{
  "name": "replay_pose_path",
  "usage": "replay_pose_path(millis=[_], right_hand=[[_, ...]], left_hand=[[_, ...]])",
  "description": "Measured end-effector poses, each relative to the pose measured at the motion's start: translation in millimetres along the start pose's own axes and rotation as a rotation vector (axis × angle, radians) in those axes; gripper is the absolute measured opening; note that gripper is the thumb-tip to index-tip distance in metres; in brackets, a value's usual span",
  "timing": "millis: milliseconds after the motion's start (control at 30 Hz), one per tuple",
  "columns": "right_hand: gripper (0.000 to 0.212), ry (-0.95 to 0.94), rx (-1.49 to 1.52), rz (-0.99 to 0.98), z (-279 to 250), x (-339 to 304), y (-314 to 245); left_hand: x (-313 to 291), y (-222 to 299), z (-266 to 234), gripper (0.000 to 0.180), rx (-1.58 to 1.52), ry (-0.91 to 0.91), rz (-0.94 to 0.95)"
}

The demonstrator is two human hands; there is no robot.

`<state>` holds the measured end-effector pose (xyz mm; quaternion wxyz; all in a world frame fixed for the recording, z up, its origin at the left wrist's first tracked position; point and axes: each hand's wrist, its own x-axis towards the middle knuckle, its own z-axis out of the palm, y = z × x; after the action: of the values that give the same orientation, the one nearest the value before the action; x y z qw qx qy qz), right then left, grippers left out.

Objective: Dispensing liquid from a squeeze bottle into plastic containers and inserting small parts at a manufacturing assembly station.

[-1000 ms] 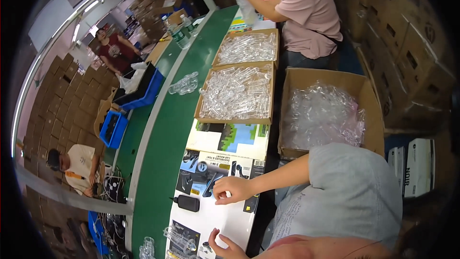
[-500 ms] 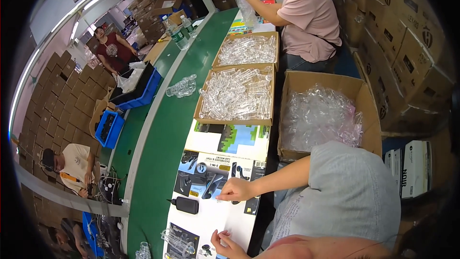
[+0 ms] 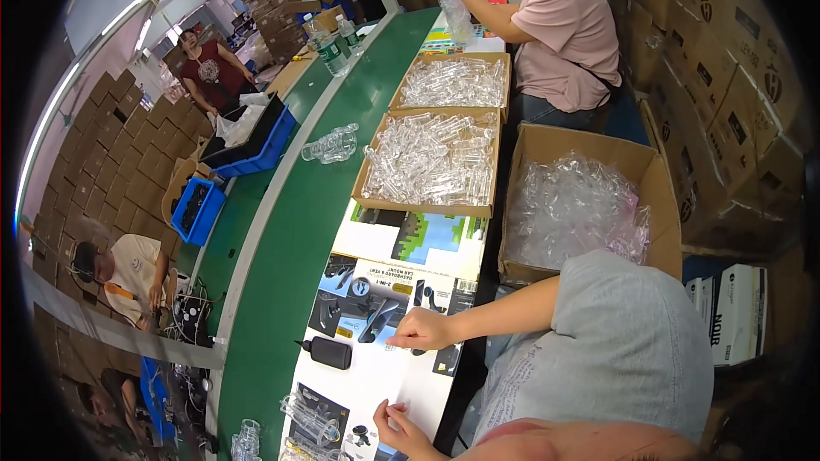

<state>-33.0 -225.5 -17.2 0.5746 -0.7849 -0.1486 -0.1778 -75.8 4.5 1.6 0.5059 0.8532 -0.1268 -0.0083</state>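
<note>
My right hand (image 3: 424, 329) hovers over the printed cardboard sheet (image 3: 363, 380), thumb and fingers pinched together; whatever lies at the fingertips is too small to make out. Below it in the picture, my left hand (image 3: 403, 432) rests near the sheet's edge, fingers apart and nothing visible in them. A small black bottle with a pointed tip (image 3: 330, 353) lies on its side to the left of my right hand. Farther down on the sheet are clear plastic pieces (image 3: 309, 417). Another clear plastic piece (image 3: 246, 441) stands on the green table beside the sheet.
Two shallow cardboard trays of clear plastic tubes (image 3: 431, 158) sit beyond the sheet. A carton of clear bags (image 3: 576, 205) stands at the right. More clear pieces (image 3: 331, 145) and water bottles (image 3: 326, 49) are on the green table (image 3: 282, 230). A co-worker in pink (image 3: 568, 34) holds clear plastic.
The view has shifted slightly, so the trays and table appear moved a little. My right hand keeps its pinch and my left hand stays with its fingers apart.
</note>
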Motion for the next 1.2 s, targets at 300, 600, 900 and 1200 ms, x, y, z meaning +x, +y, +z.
replay_pose_path(millis=[300, 600, 900, 1200], right_hand=[[0.047, -0.021, 0.015, -0.018, 0, 2, -3], [0.048, -0.027, -0.030, -0.039, -2, 2, -8], [0.049, 0.005, -0.048, -0.069, -2, 3, -6], [0.048, 0.010, -0.043, -0.075, -3, 3, -7]], left_hand=[[1, -7, 4, 0.018, -0.015, 0.060, 0.003], [0, -8, 4, 0.019, -0.012, 0.053, -0.013], [2, -9, 4, 0.020, 0.009, 0.059, 0.015], [1, -11, 5, 0.020, -0.050, 0.057, -0.040]])
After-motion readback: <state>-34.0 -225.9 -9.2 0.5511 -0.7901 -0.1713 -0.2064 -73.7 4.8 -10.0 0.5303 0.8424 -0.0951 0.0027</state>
